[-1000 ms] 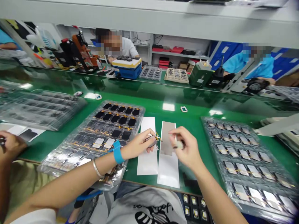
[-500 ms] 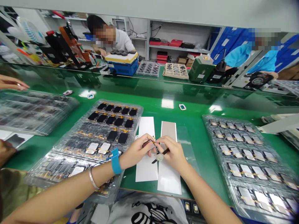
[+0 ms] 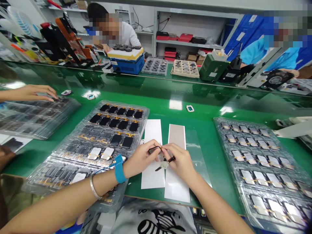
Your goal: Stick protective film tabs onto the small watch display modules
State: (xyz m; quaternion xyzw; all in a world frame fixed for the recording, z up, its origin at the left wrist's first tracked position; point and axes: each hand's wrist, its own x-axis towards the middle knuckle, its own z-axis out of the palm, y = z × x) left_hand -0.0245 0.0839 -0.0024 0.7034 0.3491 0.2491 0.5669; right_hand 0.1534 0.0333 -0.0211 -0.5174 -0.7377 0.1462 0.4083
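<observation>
My left hand (image 3: 142,158), with a blue strap at the wrist, pinches a small dark-rimmed screen part (image 3: 154,149) above the white strips. Touching the same part's edge are the fingertips of my right hand (image 3: 179,159). That hand also grips a dark thin tool (image 3: 159,168) with a pale lump around its middle. Beneath the hands lie a white strip (image 3: 153,130) and a strip with a grey-brown face (image 3: 177,135). Left of them, a clear tray (image 3: 143,112) holds black and white-backed screen parts.
At the right stands another clear tray (image 3: 220,130) of silver-backed parts. A small framed piece (image 3: 190,108) lies beyond the strips. Another person's hand (image 3: 31,93) is over stacked trays (image 3: 48,130) at the left. Two people sit across the bench.
The other person's hand at the left has reached further right over the stacked trays. The view has shifted slightly. My hands stay together, with the tool tilted a little differently.
</observation>
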